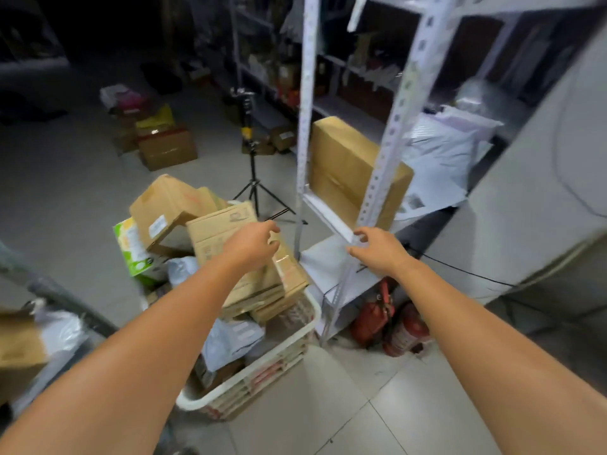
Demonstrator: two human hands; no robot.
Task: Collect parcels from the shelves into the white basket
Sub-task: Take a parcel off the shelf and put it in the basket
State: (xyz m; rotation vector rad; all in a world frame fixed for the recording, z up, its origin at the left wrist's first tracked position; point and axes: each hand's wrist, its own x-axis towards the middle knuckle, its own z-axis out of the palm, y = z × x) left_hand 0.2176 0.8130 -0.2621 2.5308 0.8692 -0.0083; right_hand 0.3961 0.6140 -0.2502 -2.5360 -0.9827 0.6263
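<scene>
The white basket (289, 353) stands on the floor, heaped with cardboard boxes (216, 231) and grey mailer bags (233, 339). My left hand (253, 244) hovers over the top boxes, fingers spread, holding nothing. My right hand (377, 249) reaches toward the white shelf rack (404, 103), fingers apart and empty, just in front of its lower shelf edge. A large brown box (348, 159) lies on that shelf behind the upright. White and grey mailer bags (443, 149) lie further right on the same shelf.
Two red fire extinguishers (391, 323) lie under the rack. A black tripod (251, 152) stands behind the basket. More boxes (164, 146) sit on the floor at the back. A shelf with a box and bag (29, 343) is at my left.
</scene>
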